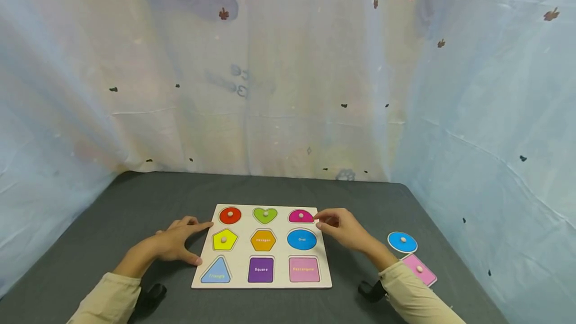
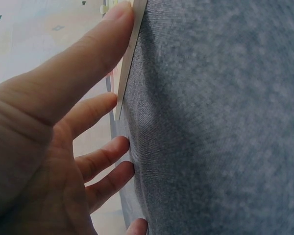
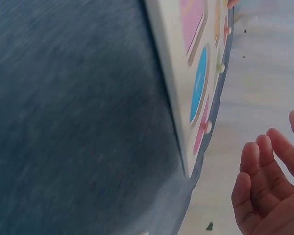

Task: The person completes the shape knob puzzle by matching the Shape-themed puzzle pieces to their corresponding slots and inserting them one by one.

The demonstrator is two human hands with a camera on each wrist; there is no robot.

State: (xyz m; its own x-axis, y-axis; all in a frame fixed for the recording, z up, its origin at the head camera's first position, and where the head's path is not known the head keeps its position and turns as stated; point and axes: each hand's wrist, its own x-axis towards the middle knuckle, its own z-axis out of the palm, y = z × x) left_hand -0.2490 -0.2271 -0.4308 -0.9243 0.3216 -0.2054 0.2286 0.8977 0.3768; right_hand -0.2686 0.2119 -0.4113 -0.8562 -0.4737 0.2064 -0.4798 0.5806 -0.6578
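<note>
Touching the left edge of the board (image 1: 280,254) with spread thumb and forefinger of the left hand (image 1: 175,241), gripping nothing. Hovering with the right hand (image 1: 345,229) just beside the semicircle (image 1: 294,218), with fingers loosely curved and empty. Between both hands on grey cloth (image 1: 207,186), seating knobbed circle (image 1: 230,220), heart (image 1: 265,218), pentagon (image 1: 228,244) and semicircle in that board, while showing unfilled hexagon (image 1: 263,245), triangle (image 1: 216,271), square (image 1: 261,276), oval slot (image 1: 302,245) and rectangle slot (image 1: 303,276). Seeing a blue oval (image 1: 398,245) and pink rectangle (image 1: 416,262) lying close together farther right; blocking part of the rectangle with the right sleeve (image 1: 414,291). Facing a pale sheet (image 1: 292,89) behind.
</note>
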